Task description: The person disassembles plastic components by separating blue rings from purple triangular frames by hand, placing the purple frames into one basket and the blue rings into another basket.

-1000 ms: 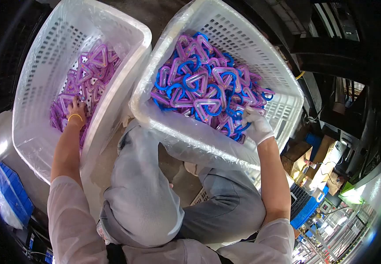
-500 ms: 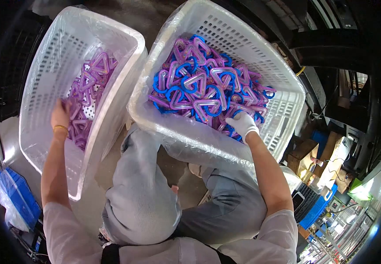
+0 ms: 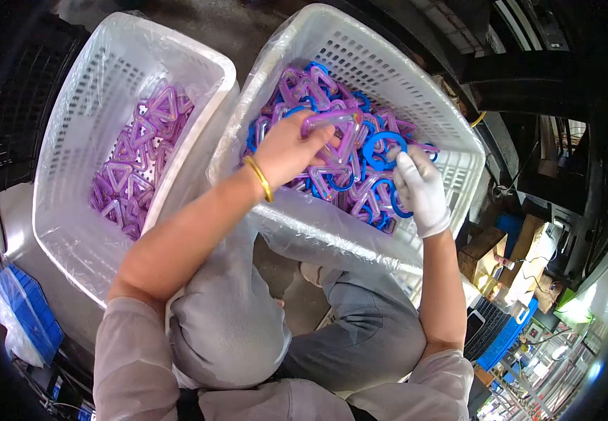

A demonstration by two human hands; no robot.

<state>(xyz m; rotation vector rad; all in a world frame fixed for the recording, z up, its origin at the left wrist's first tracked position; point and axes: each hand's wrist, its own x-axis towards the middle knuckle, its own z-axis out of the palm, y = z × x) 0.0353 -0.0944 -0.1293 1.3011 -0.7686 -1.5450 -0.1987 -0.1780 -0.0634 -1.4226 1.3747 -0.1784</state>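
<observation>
My left hand (image 3: 291,146), bare with a yellow bracelet at the wrist, is closed on a purple triangle (image 3: 339,125) above the right crate (image 3: 469,151). To its right, my gloved right hand (image 3: 420,186) pinches a blue ring (image 3: 380,150), held up over the pile. Beneath both hands lies a heap of purple triangles (image 3: 328,175) mixed with blue rings. The triangle and the ring are close together but look apart. In the left crate (image 3: 228,70) lie purple triangles (image 3: 118,175) only.
Clear plastic lines both white crates. My knees (image 3: 230,316) are just below them. A blue crate with plastic film (image 3: 27,309) stands at the lower left. Cardboard boxes (image 3: 483,252) and a black keyboard-like object (image 3: 485,326) are at the right, beside dark machinery (image 3: 528,84).
My left hand has moved from the left crate to above the right crate with a purple triangle. My right hand has lifted a blue ring from the heap.
</observation>
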